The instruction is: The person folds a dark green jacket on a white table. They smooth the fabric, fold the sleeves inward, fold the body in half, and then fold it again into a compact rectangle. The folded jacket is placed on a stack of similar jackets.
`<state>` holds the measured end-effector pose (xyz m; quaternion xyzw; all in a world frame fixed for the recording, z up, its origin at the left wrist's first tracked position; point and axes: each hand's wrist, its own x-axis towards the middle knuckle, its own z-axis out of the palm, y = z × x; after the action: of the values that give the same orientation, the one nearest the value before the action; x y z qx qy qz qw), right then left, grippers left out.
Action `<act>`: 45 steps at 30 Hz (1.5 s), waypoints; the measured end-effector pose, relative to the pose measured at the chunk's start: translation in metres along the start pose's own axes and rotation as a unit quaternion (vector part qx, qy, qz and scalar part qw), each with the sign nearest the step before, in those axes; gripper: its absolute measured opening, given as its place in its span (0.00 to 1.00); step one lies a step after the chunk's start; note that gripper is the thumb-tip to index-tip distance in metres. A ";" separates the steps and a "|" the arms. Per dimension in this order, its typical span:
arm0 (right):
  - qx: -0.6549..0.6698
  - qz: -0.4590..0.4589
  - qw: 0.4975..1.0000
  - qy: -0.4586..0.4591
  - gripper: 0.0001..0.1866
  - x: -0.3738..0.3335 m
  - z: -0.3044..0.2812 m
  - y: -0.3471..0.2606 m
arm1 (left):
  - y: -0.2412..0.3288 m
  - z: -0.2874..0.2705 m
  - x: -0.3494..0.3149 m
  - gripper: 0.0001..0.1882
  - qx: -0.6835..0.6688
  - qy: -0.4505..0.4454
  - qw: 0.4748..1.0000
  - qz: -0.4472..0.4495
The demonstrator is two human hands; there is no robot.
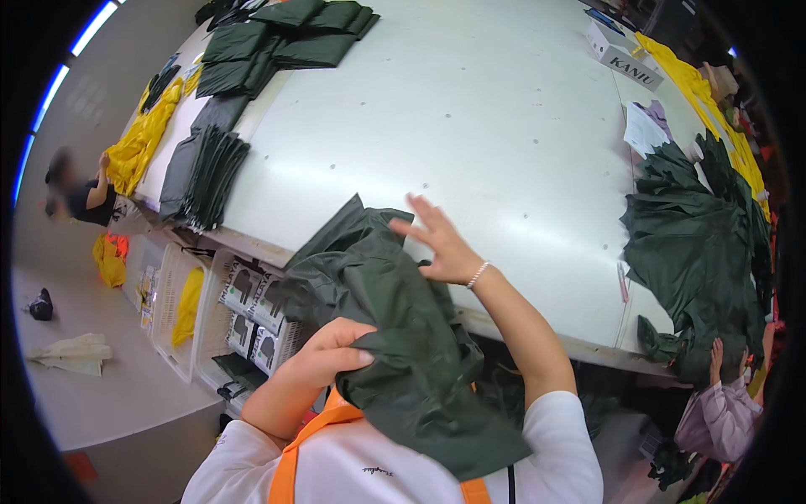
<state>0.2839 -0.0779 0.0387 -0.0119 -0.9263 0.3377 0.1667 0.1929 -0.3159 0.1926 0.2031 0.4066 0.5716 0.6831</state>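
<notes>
A crumpled dark green garment of thin, smooth cloth (411, 361) hangs in front of my chest, its upper part over the near edge of the white table (470, 160). My left hand (332, 353) is closed on its left side, thumb on top and the fingers mostly hidden in the folds. At the garment's upper right, my right hand (441, 244) has its fingers spread, beside the cloth, with nothing seen in them. Whether its palm touches the fabric I cannot tell.
Folded dark green stacks (206, 172) lie at the table's left. White baskets (214, 311) with packaged goods stand below its edge. At right are a heap of green cloth (688, 227), a white box (621, 55) and a co-worker's hands (716, 361). Another person (92, 197) handles yellow cloth at far left.
</notes>
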 end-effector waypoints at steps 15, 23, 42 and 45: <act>-0.029 0.367 0.924 -0.103 0.12 -0.183 0.015 -0.197 | -0.076 -0.119 -0.186 0.18 0.494 0.044 0.868 0.012; -0.154 0.390 0.901 0.112 0.14 -0.166 -0.097 -0.373 | 0.005 -0.068 -0.147 0.18 0.667 0.050 0.711 0.217; 0.149 0.094 0.868 0.464 0.08 0.165 -0.349 0.005 | 0.289 -0.089 0.257 0.35 0.683 0.416 0.319 0.509; -0.040 0.274 0.925 0.260 0.21 0.099 -0.216 0.098 | 0.154 -0.162 0.247 0.38 0.765 0.333 0.436 0.337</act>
<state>0.2504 0.1450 0.1615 -0.3589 -0.8240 0.3180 0.3019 -0.0261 -0.0721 0.1320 0.5580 0.7736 0.2362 -0.1854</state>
